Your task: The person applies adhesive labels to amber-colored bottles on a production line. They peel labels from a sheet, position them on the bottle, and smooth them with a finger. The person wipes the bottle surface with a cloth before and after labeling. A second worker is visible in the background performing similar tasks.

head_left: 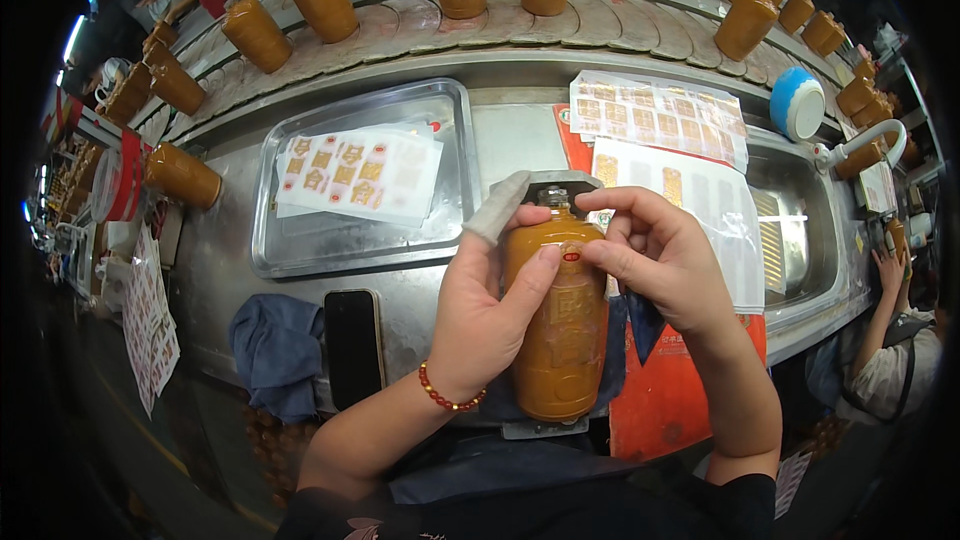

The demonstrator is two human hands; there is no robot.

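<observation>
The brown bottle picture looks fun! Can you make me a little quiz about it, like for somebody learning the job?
1. Pick one: which wrist wears the red bead bracelet: (a) left or (b) right?

2. True or false: the black phone lies inside the metal tray.

3. Fill in: the small oval sticker on the brown bottle, between the thumbs of the left hand and the right hand, is coloured ___.

Key: 1: a. 2: false, it lies outside. 3: red.
</observation>
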